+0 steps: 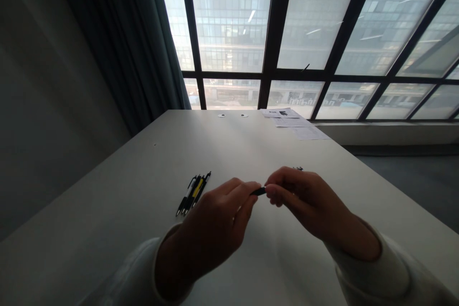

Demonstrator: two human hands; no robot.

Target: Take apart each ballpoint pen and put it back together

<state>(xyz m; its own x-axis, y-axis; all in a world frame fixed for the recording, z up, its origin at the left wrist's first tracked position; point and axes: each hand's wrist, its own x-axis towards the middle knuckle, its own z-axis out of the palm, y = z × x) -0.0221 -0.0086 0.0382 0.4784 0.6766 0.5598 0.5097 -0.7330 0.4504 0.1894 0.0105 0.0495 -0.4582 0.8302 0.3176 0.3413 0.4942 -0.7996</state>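
Between my two hands, above the middle of the table, is a black pen [258,191], of which only a short dark stretch shows. The fingers of my left hand [222,210] close on its left part. My right hand [308,198] pinches the other end between thumb and fingertips. The hands nearly touch, and the rest of the pen is hidden by the fingers. Left of my left hand, several pens [193,193] lie side by side in a slanted group, mostly black, with white and yellow parts. Small dark pieces [298,169], too small to name, lie just behind my right hand.
The white table [215,148] reaches away to a large window [233,19]. Printed papers [294,122] lie at its far right corner. Two round table fittings [222,115] sit near the far edge. A dark curtain [136,48] hangs at the left.
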